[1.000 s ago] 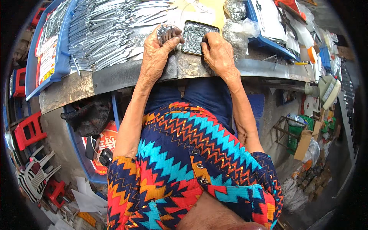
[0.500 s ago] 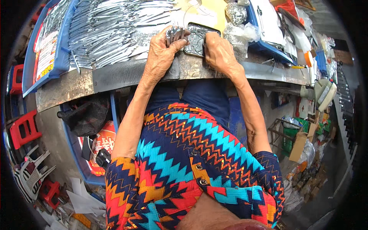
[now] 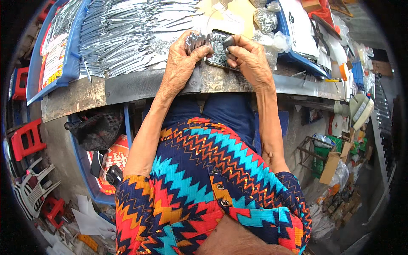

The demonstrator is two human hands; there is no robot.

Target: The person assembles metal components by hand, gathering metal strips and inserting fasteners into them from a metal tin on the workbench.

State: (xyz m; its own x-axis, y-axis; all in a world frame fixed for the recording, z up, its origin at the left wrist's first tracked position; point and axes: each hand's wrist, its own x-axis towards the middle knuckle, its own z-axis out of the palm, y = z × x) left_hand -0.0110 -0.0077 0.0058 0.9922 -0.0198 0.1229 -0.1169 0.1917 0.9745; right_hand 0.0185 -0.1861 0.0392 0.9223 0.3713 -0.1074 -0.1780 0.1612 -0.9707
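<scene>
While both forearms reach up and away from the zigzag-patterned lap, the hands meet at the far edge of the grey workbench [image 3: 127,87]. Left hand [image 3: 180,63] is curled shut, fingers and thumb pinching a small stack of grey metal pieces [image 3: 196,42] held upright just above the bench. Right hand [image 3: 250,59] sits just to the right, wrist bent, its fingers closed around a dark piece [image 3: 228,41] at the right rim of a small dark tray of metal parts [image 3: 219,53], which lies flat on the bench between the two hands. Left of the hands, a heap of silvery metal strips [image 3: 123,29] spreads across the bench beside a blue tray [image 3: 70,63]. Further right lie clear plastic bags [image 3: 272,25].
</scene>
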